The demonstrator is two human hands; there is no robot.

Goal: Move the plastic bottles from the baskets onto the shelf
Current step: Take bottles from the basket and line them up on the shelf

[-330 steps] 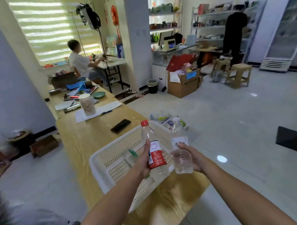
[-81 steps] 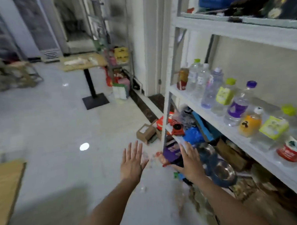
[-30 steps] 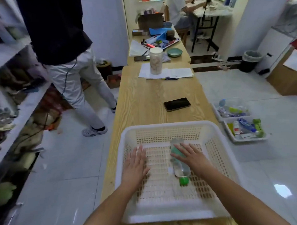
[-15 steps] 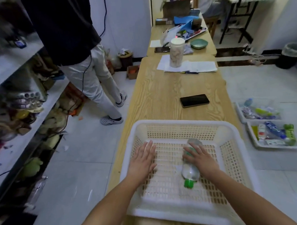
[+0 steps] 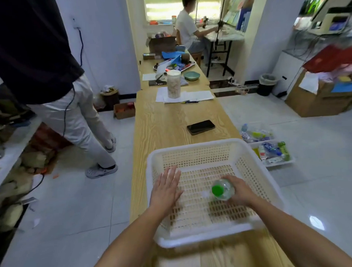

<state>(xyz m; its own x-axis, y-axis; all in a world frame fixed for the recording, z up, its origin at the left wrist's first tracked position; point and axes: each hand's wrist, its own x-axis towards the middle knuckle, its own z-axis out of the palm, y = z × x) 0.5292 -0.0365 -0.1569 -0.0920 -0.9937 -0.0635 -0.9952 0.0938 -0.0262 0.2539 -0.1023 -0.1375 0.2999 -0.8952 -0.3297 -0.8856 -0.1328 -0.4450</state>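
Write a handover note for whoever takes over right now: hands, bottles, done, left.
Left hand: open, flat inside the white basket, holding nothing.
Right hand: grips the green-capped clear bottle, the only bottle in that basket, on the wooden table.
Done: basket otherwise emptied.
Left: carry this bottle to the white shelf, probably the one at left, then clear the floor trays, which hold more bottles.

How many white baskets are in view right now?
3. The large basket sits on the wooden table; the far floor basket and the near floor basket lie next to each other to its right, holding bottles. More may be hidden.
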